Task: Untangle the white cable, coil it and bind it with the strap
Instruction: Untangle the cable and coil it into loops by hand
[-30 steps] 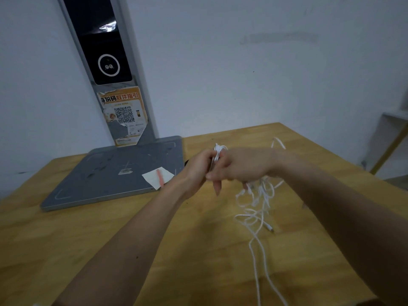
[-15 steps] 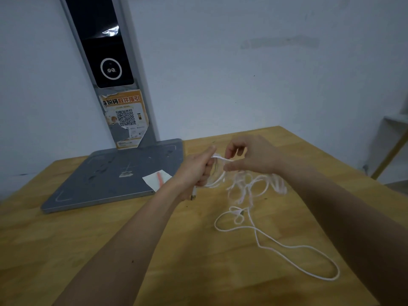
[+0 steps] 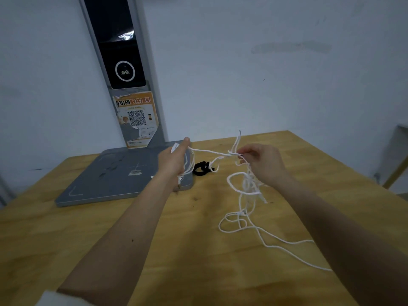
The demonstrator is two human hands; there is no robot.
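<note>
My left hand (image 3: 174, 161) grips loops of cable (image 3: 247, 191); right hand (image 3: 263, 162) pinches a strand, taut between them. Tangle hangs right onto table (image 3: 88, 228). Strap (image 3: 201, 168) lies far, beside grey base (image 3: 114, 175).

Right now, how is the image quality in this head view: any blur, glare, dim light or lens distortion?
Head view: dim, bluish light with soft shadows; wide-angle bending at the table edges; glare on the stand's black panel; slight motion blur on the white cable tangle under the right hand; left hand and black strap fairly sharp.
</note>
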